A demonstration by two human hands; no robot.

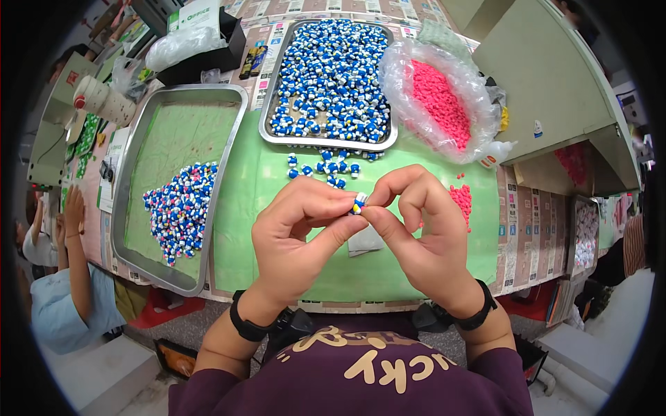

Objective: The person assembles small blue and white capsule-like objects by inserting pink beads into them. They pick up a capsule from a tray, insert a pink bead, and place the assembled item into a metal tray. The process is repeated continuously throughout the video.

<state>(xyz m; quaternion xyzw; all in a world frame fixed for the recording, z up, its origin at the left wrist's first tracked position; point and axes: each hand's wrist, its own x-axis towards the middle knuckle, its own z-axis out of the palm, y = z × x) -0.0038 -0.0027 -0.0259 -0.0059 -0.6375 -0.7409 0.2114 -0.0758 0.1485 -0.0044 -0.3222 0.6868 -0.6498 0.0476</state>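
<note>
Over the middle of the green mat (305, 270), a small blue-and-white figure (359, 203) with a yellow spot is held up between my hands. My left hand (298, 232) pinches it between thumb and forefinger. The thumb and forefinger of my right hand (427, 236) close on its right edge; whether a tiny pink piece is between them is hidden. Just beyond my fingers, several loose figures (333, 166) lie on the mat. Small pink pieces (461, 204) are scattered beside my right hand. Below my fingertips, a pale flat block (365, 240) is partly covered.
A metal tray (267, 128) full of blue-and-white figures stands at the back. Left of me, another tray (239, 104) holds a pile with pink on them. A plastic bag (399, 69) of pink pieces and a white squeeze bottle (496, 152) stand back right, near a grey cabinet (548, 76).
</note>
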